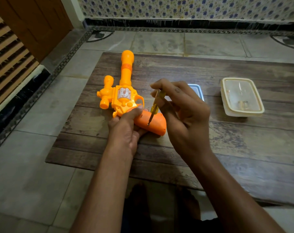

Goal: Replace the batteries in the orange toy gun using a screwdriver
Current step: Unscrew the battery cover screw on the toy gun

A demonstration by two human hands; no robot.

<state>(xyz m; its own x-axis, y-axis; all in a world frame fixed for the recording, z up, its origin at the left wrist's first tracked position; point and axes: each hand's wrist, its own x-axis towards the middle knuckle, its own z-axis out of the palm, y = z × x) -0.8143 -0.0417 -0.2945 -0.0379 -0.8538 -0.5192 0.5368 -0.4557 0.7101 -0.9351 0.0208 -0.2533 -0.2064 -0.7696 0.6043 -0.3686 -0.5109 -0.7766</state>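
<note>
The orange toy gun (124, 91) lies on its side on the wooden board (227, 148), barrel pointing away from me. My left hand (124, 130) grips the gun where the body meets the grip, thumb on top. My right hand (181, 111) pinches a yellow-handled screwdriver (155, 106), held nearly upright. Its tip sits on a small screw hole in the side of the orange grip (153, 123).
A lidded cream plastic container (242, 96) stands at the board's right side. A small silver tray (197, 91) shows partly behind my right hand. The board lies on a tiled floor, with a wooden door at the left and a patterned wall behind.
</note>
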